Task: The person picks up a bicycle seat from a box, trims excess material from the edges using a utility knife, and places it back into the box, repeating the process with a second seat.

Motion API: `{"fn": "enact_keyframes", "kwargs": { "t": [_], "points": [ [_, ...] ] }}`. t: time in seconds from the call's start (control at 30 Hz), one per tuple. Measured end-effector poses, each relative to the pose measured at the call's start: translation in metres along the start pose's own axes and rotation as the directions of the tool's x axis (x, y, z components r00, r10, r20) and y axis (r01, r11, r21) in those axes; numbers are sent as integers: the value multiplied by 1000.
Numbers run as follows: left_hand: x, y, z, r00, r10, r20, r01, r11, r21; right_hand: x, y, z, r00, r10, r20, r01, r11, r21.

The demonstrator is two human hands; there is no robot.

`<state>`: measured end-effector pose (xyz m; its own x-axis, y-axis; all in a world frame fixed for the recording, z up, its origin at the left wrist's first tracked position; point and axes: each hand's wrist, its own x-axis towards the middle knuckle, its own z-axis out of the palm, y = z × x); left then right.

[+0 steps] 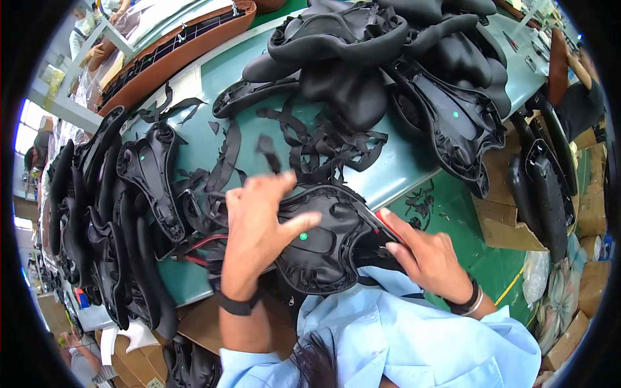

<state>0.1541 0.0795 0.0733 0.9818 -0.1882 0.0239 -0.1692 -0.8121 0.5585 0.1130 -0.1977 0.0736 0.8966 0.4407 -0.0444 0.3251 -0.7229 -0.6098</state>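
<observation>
A black saddle [309,249], underside up with a green round sticker, lies at the table's near edge against my body. My left hand [259,220] is over its left side, fingers spread and slightly blurred, holding nothing. Just beyond those fingertips a dark strip of trimmed material [267,150] looks smeared by motion, apparently in the air. My right hand [424,255] is closed around a slim red-handled cutter [391,227] at the saddle's right rim. The cutter's blade is hard to make out. Red-handled pliers [202,249] lie left of the saddle, partly hidden by my left arm.
Cut black scraps [336,149] litter the green table [381,184]. Saddles pile up at the far side [336,39] and along the left [110,220]. A cardboard box [508,220] with black parts stands on the right. Other people work at the far edges.
</observation>
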Motion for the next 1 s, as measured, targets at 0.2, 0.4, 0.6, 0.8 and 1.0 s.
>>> {"fn": "enact_keyframes", "kwargs": {
  "t": [0.2, 0.4, 0.6, 0.8, 1.0],
  "points": [
    [-2, 10, -22, 965, -209, 161, 234, 960, -153, 22, 27, -5, 950, -238, -202, 271, 950, 153],
    [-60, 7, -8, 802, -588, 106, 408, 409, -817, 21, 37, 6, 933, -282, -223, 329, 920, 212],
    [-94, 1, 22, 719, -693, 57, 377, 319, -870, 40, 29, 8, 961, -271, -48, 275, 953, 128],
    [-95, -3, 22, 748, -664, -16, 389, 458, -799, 70, 16, 3, 930, -353, 106, 360, 931, -64],
    [-97, 9, 27, 753, -650, -99, 325, 498, -804, 55, -1, 6, 933, -293, 207, 321, 940, -118]
  ]
}}
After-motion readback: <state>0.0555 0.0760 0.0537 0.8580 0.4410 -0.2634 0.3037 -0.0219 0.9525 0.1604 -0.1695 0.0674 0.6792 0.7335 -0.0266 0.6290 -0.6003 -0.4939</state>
